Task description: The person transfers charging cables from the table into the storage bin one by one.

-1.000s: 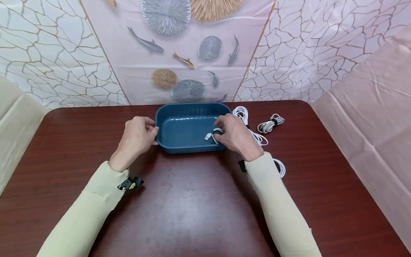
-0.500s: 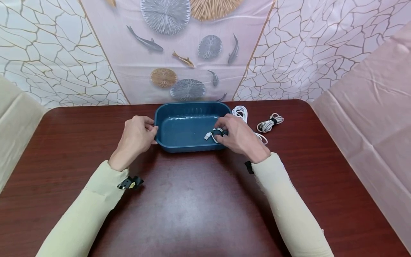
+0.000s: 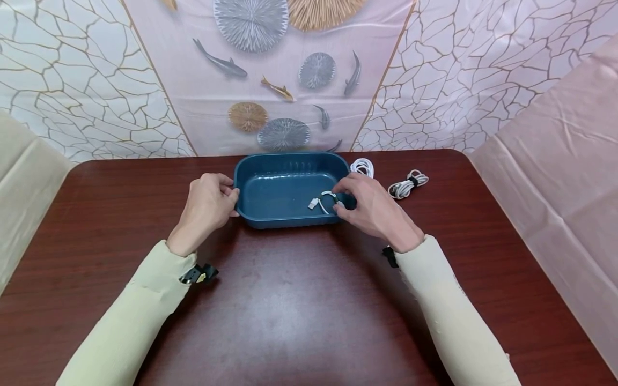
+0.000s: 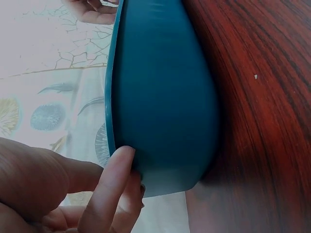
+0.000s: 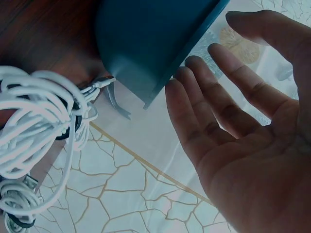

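Observation:
A dark blue plastic basin (image 3: 280, 221) sits near the table's back edge. My left hand (image 3: 208, 206) pinches its left end, thumb and fingers at the rim in the left wrist view. Inside, at the right, lies a white USB cable (image 3: 324, 205) with a dark tie, its plug pointing left. Over the basin's right rim hovers my right hand (image 3: 374, 209), just right of the cable. In the right wrist view its fingers (image 5: 214, 92) are spread in a loose curve with nothing between them.
A coiled white cable (image 3: 362, 168) lies right of the basin, partly behind the right hand. Farther right is another bundled cable (image 3: 408, 185) with a black tie. Patterned cloth (image 3: 285, 80) hangs right behind the brown table (image 3: 285, 300).
My right hand has drawn back to the right from the cable, its fingers opening off it. The cable stays in the basin. The left hand has kept its place on the rim.

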A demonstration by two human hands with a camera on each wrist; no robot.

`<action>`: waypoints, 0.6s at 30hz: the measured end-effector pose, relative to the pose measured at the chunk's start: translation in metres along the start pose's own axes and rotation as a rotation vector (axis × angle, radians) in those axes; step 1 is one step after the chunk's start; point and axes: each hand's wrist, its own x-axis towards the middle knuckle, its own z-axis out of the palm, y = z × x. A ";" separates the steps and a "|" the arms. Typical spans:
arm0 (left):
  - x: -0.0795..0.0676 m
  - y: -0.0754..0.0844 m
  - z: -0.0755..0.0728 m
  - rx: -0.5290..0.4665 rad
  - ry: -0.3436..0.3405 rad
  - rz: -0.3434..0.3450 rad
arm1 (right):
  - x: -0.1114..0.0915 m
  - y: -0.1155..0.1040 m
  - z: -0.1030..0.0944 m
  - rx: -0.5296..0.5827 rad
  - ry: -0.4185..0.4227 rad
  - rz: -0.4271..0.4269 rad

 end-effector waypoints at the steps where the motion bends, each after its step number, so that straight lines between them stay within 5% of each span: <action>1: 0.000 0.000 0.000 -0.002 0.000 0.000 | -0.001 0.001 0.000 -0.006 0.005 -0.014; 18: 0.000 0.001 -0.001 0.006 -0.025 -0.016 | -0.019 0.005 -0.011 -0.038 -0.012 -0.032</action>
